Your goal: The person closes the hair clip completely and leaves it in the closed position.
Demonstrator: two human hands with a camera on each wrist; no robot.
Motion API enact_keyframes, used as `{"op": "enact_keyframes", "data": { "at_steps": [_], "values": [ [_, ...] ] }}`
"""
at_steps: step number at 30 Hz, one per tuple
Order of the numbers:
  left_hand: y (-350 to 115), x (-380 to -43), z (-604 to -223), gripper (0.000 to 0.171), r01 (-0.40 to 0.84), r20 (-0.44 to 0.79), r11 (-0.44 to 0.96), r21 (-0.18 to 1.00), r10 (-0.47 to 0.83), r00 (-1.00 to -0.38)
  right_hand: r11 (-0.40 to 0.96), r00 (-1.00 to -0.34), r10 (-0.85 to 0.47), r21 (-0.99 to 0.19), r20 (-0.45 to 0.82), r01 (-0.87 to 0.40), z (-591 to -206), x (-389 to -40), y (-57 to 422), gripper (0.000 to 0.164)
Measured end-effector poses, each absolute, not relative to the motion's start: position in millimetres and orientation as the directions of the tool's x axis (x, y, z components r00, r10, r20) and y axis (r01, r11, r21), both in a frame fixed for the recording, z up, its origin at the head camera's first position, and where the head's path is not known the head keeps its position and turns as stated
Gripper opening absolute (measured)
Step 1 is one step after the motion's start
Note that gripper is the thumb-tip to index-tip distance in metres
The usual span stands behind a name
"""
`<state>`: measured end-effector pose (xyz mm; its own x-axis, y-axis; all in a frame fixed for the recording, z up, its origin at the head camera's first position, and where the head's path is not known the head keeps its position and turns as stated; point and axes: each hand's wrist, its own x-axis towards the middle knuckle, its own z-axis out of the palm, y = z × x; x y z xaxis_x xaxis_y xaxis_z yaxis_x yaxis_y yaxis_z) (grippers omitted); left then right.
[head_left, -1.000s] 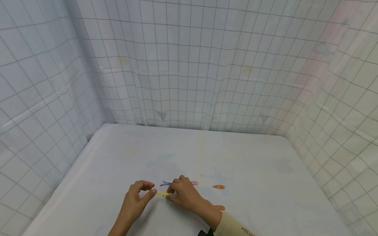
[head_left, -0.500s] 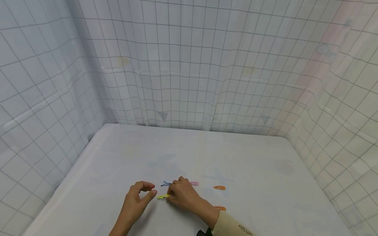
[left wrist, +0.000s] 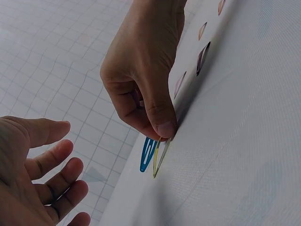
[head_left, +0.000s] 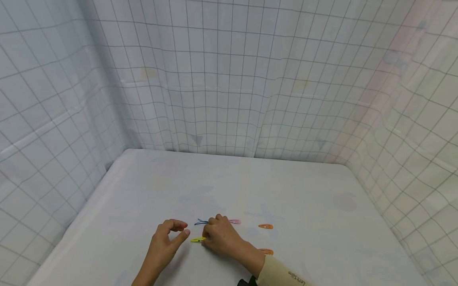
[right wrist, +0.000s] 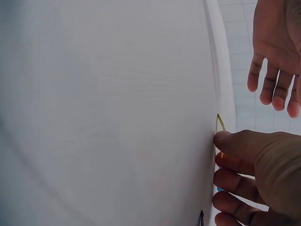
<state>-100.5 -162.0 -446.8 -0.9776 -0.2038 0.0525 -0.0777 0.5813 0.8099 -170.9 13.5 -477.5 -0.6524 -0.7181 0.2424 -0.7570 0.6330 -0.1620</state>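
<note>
My right hand [head_left: 222, 237] pinches a yellow snap hair clip [head_left: 196, 240] between thumb and index finger, low over the white table. In the left wrist view the yellow clip [left wrist: 156, 164] stands on edge, its two arms spread in a narrow V. Just behind it lies a blue snap hair clip [head_left: 200, 222], partly covered by the right hand in the head view. My left hand [head_left: 165, 243] hovers left of the yellow clip, holding nothing, with thumb and fingers apart. The left wrist view shows its fingers [left wrist: 61, 193] loosely bent.
Right of the hands lie a pink hair clip [head_left: 235, 221] and two orange ones, the farther orange clip [head_left: 266, 226] and the nearer orange clip [head_left: 266, 251], partly behind the forearm. A dark clip [left wrist: 202, 58] shows in the left wrist view. Grid-patterned curtains [head_left: 229, 99] surround the table.
The right hand has turned the yellow clip from its broad face onto its edge and brought it slightly nearer. The left hand has stayed about where it was.
</note>
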Motion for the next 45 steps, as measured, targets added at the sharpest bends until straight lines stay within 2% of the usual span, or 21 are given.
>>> {"op": "enact_keyframes", "data": {
  "at_steps": [7, 13, 30, 38, 45],
  "values": [
    [-162.9, -100.2, -445.5, 0.021, -0.078, 0.052, 0.588, 0.805, -0.200, -0.979, 0.637, -0.650, -0.722, -0.139, 0.235, -0.758, -477.0, -170.8, 12.2, 0.014],
    [-162.9, -101.7, -446.5, 0.018, -0.060, 0.078, 0.588, 0.806, -0.206, -0.975, 0.636, -0.657, -0.709, -0.170, 0.256, -0.752, -474.0, -172.2, 13.8, 0.016],
    [-162.1, -110.1, -443.4, 0.020, -0.070, 0.065, 0.593, 0.802, -0.204, -0.977, 0.701, -0.760, -0.594, -0.294, 0.266, -0.650, -462.6, -196.7, 16.6, 0.017],
    [-160.7, -117.8, -444.6, 0.020, -0.043, 0.092, 0.604, 0.796, -0.190, -0.978, 0.732, -0.784, -0.587, -0.279, 0.204, -0.621, -467.3, -205.5, 12.0, 0.016],
    [-158.3, -123.9, -450.0, 0.020, -0.014, 0.134, 0.640, 0.768, -0.181, -0.974, 0.741, -0.778, -0.594, -0.238, 0.204, -0.628, -470.4, -207.8, 9.5, 0.008]
  ]
}}
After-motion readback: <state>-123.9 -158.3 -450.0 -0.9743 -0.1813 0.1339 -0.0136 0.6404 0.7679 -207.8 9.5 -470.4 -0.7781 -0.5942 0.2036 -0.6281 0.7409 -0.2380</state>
